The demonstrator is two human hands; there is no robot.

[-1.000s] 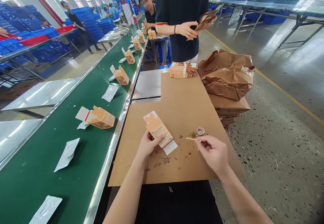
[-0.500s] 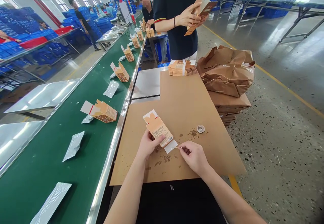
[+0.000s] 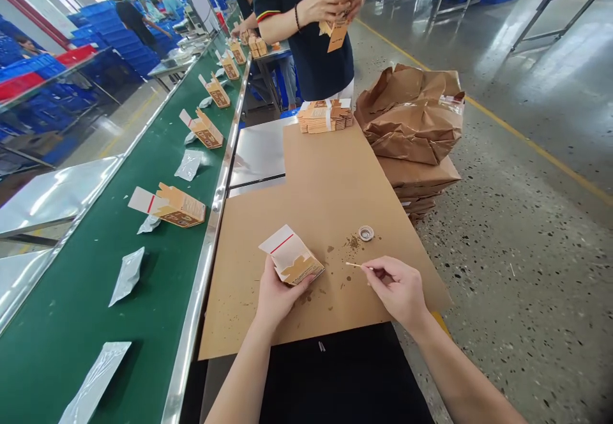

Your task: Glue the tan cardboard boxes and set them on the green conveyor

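left of frame: boxes and pouches on green belt point(image 3: 158, 283). lower centre: left hand point(image 3: 280, 293), grip closed round carton point(image 3: 293, 259), above tabletop point(image 3: 330, 188). right of it: right hand point(image 3: 400, 287), grip pinching thin stick point(image 3: 353, 264), near small round cap point(image 3: 366, 234).

Can't make out any words tbh, the print on the held carton point(image 3: 293, 258) and the boxes point(image 3: 184, 208) along the right edge of the belt point(image 3: 158, 312) is too tiny.
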